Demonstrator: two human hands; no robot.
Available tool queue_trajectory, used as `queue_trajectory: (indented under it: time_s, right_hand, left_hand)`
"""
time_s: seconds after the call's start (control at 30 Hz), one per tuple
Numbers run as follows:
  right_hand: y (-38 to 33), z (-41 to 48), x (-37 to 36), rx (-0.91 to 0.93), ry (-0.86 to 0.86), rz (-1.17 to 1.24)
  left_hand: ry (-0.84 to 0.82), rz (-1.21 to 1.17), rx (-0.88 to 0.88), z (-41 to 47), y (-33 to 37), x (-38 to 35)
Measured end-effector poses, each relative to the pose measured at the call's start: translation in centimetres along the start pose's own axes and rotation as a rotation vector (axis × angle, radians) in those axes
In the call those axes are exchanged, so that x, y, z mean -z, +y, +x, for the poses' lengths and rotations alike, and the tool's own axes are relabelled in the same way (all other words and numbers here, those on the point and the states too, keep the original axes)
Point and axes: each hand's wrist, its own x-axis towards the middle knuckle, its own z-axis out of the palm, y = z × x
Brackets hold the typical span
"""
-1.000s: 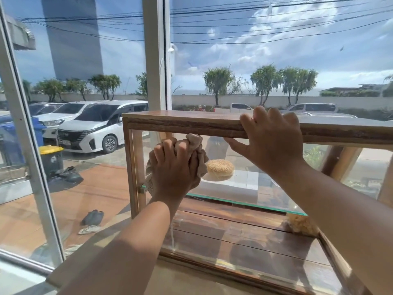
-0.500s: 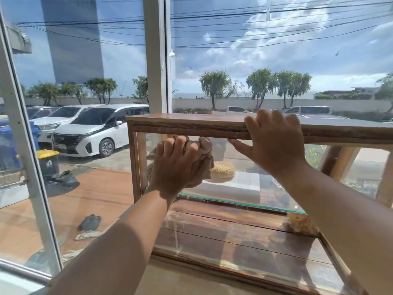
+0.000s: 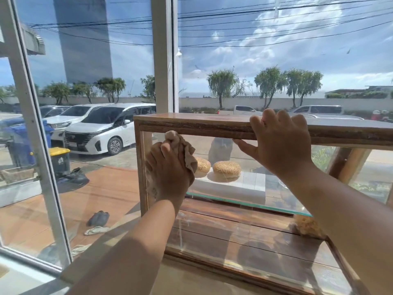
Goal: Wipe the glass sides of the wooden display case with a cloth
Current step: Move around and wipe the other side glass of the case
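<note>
The wooden display case (image 3: 191, 124) stands in front of me with a glass front pane (image 3: 244, 241) and a glass shelf inside. My left hand (image 3: 168, 171) presses a bunched tan cloth (image 3: 182, 145) against the glass near the case's upper left corner, beside the left wooden post. My right hand (image 3: 278, 143) grips the front edge of the wooden top, fingers over the top and thumb underneath. Two sesame buns (image 3: 226, 169) sit on a white board on the shelf; the cloth partly hides the left one.
The case rests on a light counter (image 3: 191, 279) against large windows with white frames (image 3: 163, 60). Outside are parked white cars (image 3: 106, 128), bins and a wooden deck. A pale fibrous lump (image 3: 306, 225) lies on the case's lower wooden floor at the right.
My left hand with the cloth has slid left along the glass toward the left post, uncovering the buns. My right hand has stayed on the top edge.
</note>
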Motion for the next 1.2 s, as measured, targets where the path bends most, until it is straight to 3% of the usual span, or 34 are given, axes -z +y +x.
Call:
queue_trajectory:
  time_s: [0.27,0.53,0.63,0.8,0.93,1.2]
  right_hand:
    - [0.2,-0.1,-0.2,0.011,0.012,0.004]
    - [0.2,-0.2,-0.1,-0.01,0.01,0.012]
    - [0.1,-0.2,0.0,0.006,-0.006,0.021]
    - [0.3,-0.2,-0.1,0.0,0.007,0.02]
    - [0.2,-0.2,0.0,-0.002,0.012,0.024]
    - [0.2,-0.3,0.0,0.0,0.033,0.007]
  left_hand:
    - [0.102,-0.128,-0.479,-2.8,8.2,-0.1]
    - [0.106,0.011,-1.087,1.3,2.0,0.1]
    - [0.092,0.089,-0.924,2.4,-0.6,0.5]
    - [0.009,0.081,-0.279,1.1,-3.5,0.6]
    - [-0.046,-0.02,0.153,-1.0,0.7,-0.1]
    - [-0.02,-0.084,0.121,-2.5,7.0,-0.7]
